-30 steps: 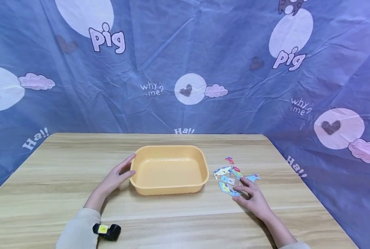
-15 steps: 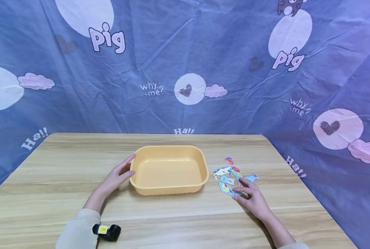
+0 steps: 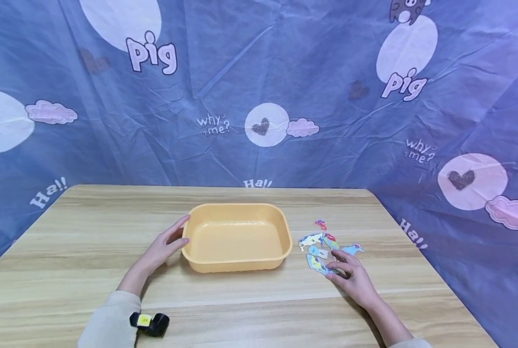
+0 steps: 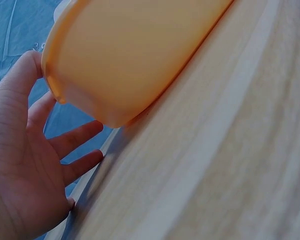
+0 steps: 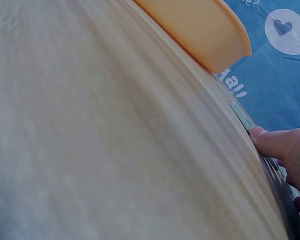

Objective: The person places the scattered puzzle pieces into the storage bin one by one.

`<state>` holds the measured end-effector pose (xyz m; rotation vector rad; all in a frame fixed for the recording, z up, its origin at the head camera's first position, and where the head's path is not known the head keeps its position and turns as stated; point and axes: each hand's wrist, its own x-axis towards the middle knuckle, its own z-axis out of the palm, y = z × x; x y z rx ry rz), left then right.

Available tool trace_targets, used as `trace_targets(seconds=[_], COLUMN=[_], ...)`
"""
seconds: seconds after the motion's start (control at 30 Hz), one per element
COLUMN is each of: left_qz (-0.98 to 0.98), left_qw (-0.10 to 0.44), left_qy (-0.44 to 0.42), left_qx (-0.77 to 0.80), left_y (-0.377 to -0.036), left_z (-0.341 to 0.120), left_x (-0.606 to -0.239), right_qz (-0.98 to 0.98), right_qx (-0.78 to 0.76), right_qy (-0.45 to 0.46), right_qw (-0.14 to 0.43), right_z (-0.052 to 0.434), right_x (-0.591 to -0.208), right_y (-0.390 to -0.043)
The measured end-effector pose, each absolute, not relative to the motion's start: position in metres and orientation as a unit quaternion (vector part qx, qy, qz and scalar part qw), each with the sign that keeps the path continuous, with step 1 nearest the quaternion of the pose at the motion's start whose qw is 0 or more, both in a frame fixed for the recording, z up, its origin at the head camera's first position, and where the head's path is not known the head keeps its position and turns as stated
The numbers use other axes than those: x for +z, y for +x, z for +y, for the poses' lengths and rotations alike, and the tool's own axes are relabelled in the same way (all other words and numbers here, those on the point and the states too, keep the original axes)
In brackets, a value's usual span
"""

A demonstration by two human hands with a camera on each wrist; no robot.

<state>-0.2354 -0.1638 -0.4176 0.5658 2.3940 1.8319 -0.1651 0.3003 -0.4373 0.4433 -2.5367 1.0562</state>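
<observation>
A yellow plastic basin [image 3: 234, 267] stands upright on the table, with nothing in it. My left hand [image 3: 158, 249] holds its left end, thumb over the rim and the other fingers spread along the outer side. In the left wrist view the fingers [image 4: 75, 140] look fairly straight beside the basin wall [image 4: 125, 55]. To the right of the basin lie several flat, irregular, map-coloured cut-out pieces [image 3: 312, 240]. My right hand [image 3: 355, 279] rests over the nearest ones, fingers loosely bent, thumb touching a blue and yellow piece [image 3: 316, 262]. Part of that piece is hidden by the hand.
The wooden table [image 3: 237, 309] ends at a blue printed cloth [image 3: 224, 87] behind and on the right. A small red piece [image 3: 320, 224] lies farthest back. A black device with a yellow label [image 3: 150, 324] is by the left sleeve.
The head view shifts very slightly. My right index finger moves a little to the left over the pieces. My left hand and the basin stay put.
</observation>
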Motion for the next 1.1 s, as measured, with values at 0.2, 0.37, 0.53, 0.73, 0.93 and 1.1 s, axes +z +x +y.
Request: trace_targets(seconds=[0.2,0.37,0.53,0.73,0.93,1.1], left_qz=[0.779,0.779,0.781,0.782,0.779,0.780], left_qw=[0.034,0.031,0.030,0.032,0.032,0.034], left_qy=[0.186,0.187,0.187,0.185,0.186,0.185], left_qx=[0.598,0.598,0.596,0.595,0.598,0.597], left_y=[-0.235,-0.236,-0.236,-0.236,-0.235,-0.234], left_z=[-0.163,-0.163,-0.163,-0.163,-0.163,-0.163], left_x=[-0.416,-0.416,-0.417,-0.418,-0.419,-0.420], right_qz=[-0.894,-0.888,-0.882,-0.885,-0.885,-0.889], right_qx=[0.374,0.389,0.406,0.401,0.405,0.391], right_qy=[0.163,0.161,0.159,0.156,0.154,0.155], right_qw=[0.183,0.184,0.179,0.180,0.173,0.181], right_z=[0.301,0.300,0.301,0.295,0.299,0.296], right_x=[-0.438,-0.435,-0.430,-0.414,-0.412,-0.402], right_y=[-0.166,-0.166,-0.166,-0.162,-0.169,-0.173])
